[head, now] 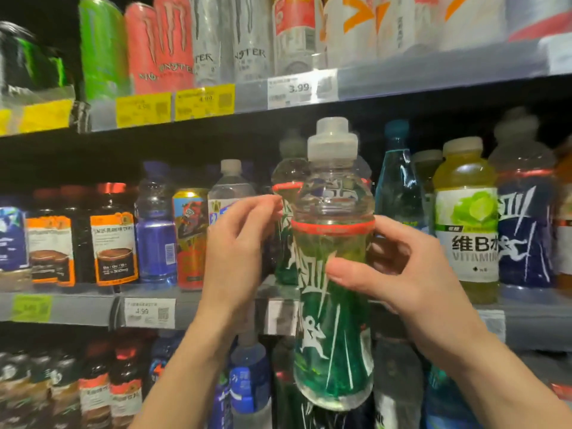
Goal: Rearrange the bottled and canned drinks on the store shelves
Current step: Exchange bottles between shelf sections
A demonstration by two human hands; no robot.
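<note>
Green-labelled bottle (332,274), clear, grey sports cap, red band at the shoulder: held upright in front of the middle shelf (526,308), clear of it, by the right hand (399,274); right grip grasping the bottle, thumb laid across the front of the label, fingers curled behind

Second green bottle (286,212) of the same kind: stood on the middle shelf just behind and left of the held one; touched at its left side by the left hand (238,243), whose grip is released, fingers loosely bent, nothing enclosed

Yellow vitamin drink (465,218): shelved to the right, well apart from the hands

Energy cans (161,48): ranged on the upper shelf (433,78), above a 3.99 price tag (298,88)
</note>
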